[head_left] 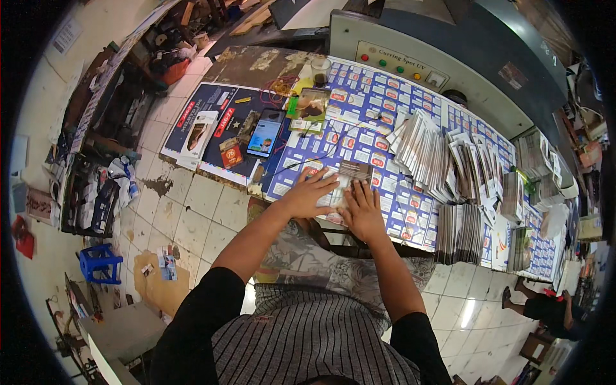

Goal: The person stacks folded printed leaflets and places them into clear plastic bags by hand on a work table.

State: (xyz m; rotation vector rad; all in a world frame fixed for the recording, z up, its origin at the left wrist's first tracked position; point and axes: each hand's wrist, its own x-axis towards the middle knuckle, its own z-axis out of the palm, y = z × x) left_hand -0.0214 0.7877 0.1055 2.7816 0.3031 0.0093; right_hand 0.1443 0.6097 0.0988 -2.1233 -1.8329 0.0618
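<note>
A small printed leaflet (pixel 355 170), dark brown at its far end and pale nearer me, lies at the table's front edge. My left hand (pixel 309 195) rests flat against its left side, fingers stretched out. On its near right part lies my right hand (pixel 363 212), palm down with the fingers extended. Neither hand grips anything. Under the leaflet, blue-and-white printed sheets (pixel 301 151) cover the tabletop. To the right, many similar leaflets are fanned out in an overlapping row (pixel 420 151), and a tight bundle of them (pixel 459 234) stands near the front edge.
Left of my hands lie a lit phone (pixel 264 133), a red packet (pixel 231 154) and a thin cable. A glass of dark drink (pixel 320 72) stands at the back. Behind the table is a grey machine (pixel 398 61). A blue stool (pixel 99 263) is at left; another person (pixel 555 314) is far right.
</note>
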